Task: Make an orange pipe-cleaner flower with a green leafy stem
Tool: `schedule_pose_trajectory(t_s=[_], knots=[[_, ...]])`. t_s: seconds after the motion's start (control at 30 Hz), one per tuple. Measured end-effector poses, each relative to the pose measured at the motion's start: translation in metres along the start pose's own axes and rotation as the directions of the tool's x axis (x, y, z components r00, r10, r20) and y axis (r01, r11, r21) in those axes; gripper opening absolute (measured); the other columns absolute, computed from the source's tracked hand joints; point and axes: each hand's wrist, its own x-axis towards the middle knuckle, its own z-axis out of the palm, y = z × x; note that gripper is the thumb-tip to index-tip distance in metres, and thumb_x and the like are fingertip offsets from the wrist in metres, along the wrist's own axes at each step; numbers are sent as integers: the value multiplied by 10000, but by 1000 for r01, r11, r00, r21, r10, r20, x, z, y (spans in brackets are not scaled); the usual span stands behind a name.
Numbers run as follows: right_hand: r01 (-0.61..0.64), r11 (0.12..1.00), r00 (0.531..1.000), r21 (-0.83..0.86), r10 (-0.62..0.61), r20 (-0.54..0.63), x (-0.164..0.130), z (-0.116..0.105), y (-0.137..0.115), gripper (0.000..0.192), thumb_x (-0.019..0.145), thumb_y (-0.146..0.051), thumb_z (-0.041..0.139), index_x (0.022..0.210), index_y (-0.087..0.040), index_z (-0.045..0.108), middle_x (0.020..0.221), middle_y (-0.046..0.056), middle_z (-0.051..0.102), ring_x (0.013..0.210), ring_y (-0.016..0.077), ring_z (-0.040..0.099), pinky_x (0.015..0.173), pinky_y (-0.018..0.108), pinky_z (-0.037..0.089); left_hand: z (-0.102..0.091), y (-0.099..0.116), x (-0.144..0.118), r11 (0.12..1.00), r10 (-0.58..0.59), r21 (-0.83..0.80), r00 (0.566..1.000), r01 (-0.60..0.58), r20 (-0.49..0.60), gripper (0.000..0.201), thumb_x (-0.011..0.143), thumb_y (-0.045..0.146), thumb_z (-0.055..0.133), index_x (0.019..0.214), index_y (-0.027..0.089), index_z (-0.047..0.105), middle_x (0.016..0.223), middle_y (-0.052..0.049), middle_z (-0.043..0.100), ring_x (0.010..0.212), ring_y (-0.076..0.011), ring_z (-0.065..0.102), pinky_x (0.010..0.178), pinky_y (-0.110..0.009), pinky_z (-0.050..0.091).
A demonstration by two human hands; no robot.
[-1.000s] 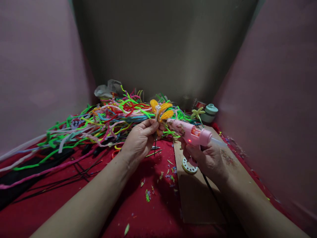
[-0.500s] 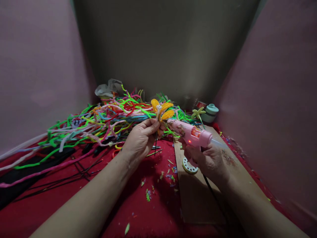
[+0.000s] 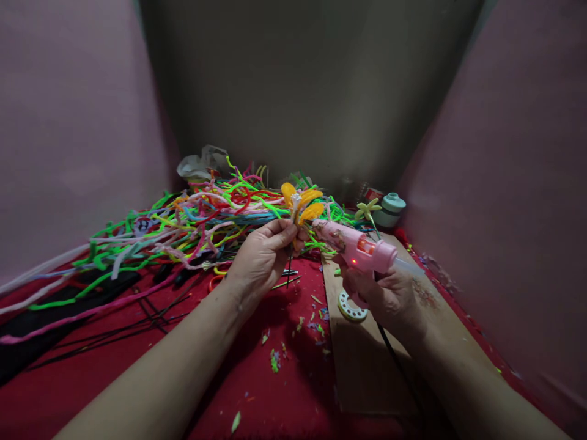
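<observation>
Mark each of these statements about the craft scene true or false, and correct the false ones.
1. The left hand pinches a yellow pipe-cleaner flower below its petals. True.
2. The right hand holds a blue pair of scissors. False: it grips a pink hot glue gun.
3. The glue gun's nozzle points toward the flower. True.
4. The pile of colourful pipe cleaners lies on a white cloth. False: it lies on a red cloth.
5. A pale green lidded jar stands behind the glue gun. True.
</observation>
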Motion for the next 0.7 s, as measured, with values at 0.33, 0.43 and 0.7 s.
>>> schedule_pose_trajectory(t_s=[0.33,0.43,0.7], knots=[[15,996,998,84,-21,65,-2,0,1,406,869,-333,534,1263,-240,550,1321,55,550,1206,249,517,974,412,477,1,1,1,1000,-4,-2,1000,4,-11,124,693,135,713,671,114,592,663,-43,626,600,-106,564,571,-197,431],[5,998,998,69,-9,55,-3,0,2,391,858,-328,555,1241,-251,572,1283,51,581,1155,247,559,955,404,495,2,1,1,1000,-7,-1,1000,7,-17,119,696,133,706,667,115,592,657,-43,626,592,-103,561,568,-197,429],[4,1000,999,-3,-4,41,-3,0,1,405,865,-376,527,1253,-264,563,1244,62,595,1142,270,556,844,401,554,0,1,1,1000,-10,1,1000,10,-6,98,716,131,686,683,118,595,666,-44,631,592,-101,559,562,-196,419]])
